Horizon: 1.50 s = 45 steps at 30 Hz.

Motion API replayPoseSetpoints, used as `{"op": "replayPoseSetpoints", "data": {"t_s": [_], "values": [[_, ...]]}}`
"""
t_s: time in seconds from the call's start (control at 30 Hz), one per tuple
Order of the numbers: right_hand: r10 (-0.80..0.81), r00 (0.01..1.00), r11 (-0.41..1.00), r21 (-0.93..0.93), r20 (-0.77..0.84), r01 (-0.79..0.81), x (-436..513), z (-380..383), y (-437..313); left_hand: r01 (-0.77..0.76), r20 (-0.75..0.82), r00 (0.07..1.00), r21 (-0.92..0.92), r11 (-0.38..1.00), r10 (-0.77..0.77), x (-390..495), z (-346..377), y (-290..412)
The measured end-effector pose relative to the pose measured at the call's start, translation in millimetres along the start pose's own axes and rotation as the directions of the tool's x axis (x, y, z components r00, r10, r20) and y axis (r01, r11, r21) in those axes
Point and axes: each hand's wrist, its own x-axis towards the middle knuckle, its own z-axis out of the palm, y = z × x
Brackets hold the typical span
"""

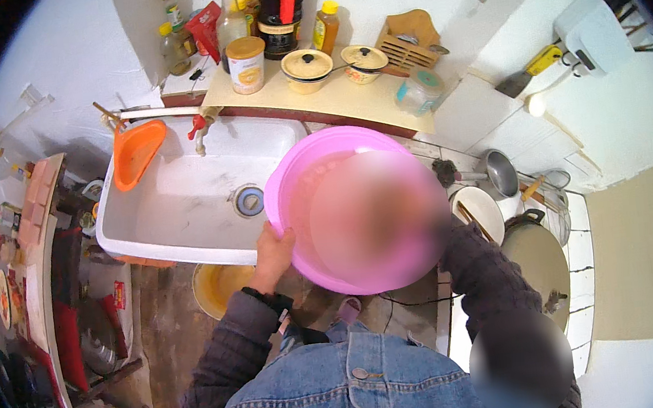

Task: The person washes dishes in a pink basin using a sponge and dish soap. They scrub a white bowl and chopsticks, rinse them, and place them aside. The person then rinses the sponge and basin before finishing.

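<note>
A large pink plastic basin overlaps the right end of the white ceramic sink. My left hand grips the basin's left rim, thumb over the edge. At the basin's right side my right arm reaches in from below, but a blur covers the hand, so its hold cannot be told. The blur also hides much of the basin's inside; a pale pinkish inner surface shows at the left. Left of the basin lie the sink's drain and a tap with a red handle.
An orange corner strainer hangs at the sink's back left. Bottles, a canister and lidded pots line the ledge behind. At right are a saucepan, a white bowl and a large wok lid. A yellow basin stands below the sink.
</note>
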Motion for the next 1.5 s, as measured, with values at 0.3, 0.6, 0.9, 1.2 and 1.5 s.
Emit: {"op": "replayPoseSetpoints", "data": {"t_s": [0.3,0.6,0.9,1.2,1.5], "values": [[0.196,0.923,0.653,0.658,0.332,-0.375,109.1,-13.0,-35.6,-0.002,0.02,1.0,0.117,0.993,0.0,-0.4,0.1,7.1],[-0.103,0.946,0.848,0.524,0.306,-0.077,94.7,-9.6,-139.5,-0.082,-0.114,0.987,0.236,0.968,0.111,-5.2,9.5,25.1],[-0.442,0.821,0.884,0.329,0.361,0.332,-31.7,-8.5,-127.1,-0.084,-0.222,0.968,0.164,0.983,0.119,-1.7,17.5,18.7],[-0.267,0.961,0.939,-0.205,0.072,0.277,-38.5,7.7,-46.1,-0.11,-0.059,0.988,0.352,0.929,0.139,7.6,-1.5,26.6],[-0.085,0.987,0.303,0.947,0.139,-0.108,-21.5,-47.9,-59.2,-0.571,0.204,0.808,0.507,0.646,0.553,15.7,12.1,78.2]]}}
